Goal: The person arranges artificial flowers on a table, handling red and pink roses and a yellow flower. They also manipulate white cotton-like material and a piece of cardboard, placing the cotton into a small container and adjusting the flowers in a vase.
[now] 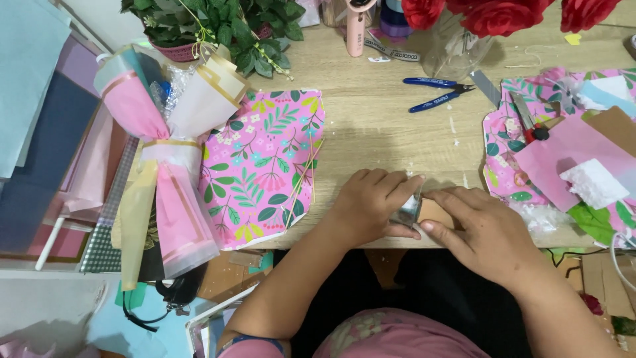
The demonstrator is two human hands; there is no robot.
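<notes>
Both hands pinch a silvery strip at the worktop [371, 126] edge: left hand [371, 205], right hand [480, 229], fingers closed on the strip [407, 211]. It could crease or slip off the edge.

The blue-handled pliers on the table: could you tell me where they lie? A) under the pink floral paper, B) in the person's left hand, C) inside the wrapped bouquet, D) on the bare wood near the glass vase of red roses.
D: the blue-handled pliers lie on the bare wooden table just below the glass vase, well apart from both hands.
</notes>
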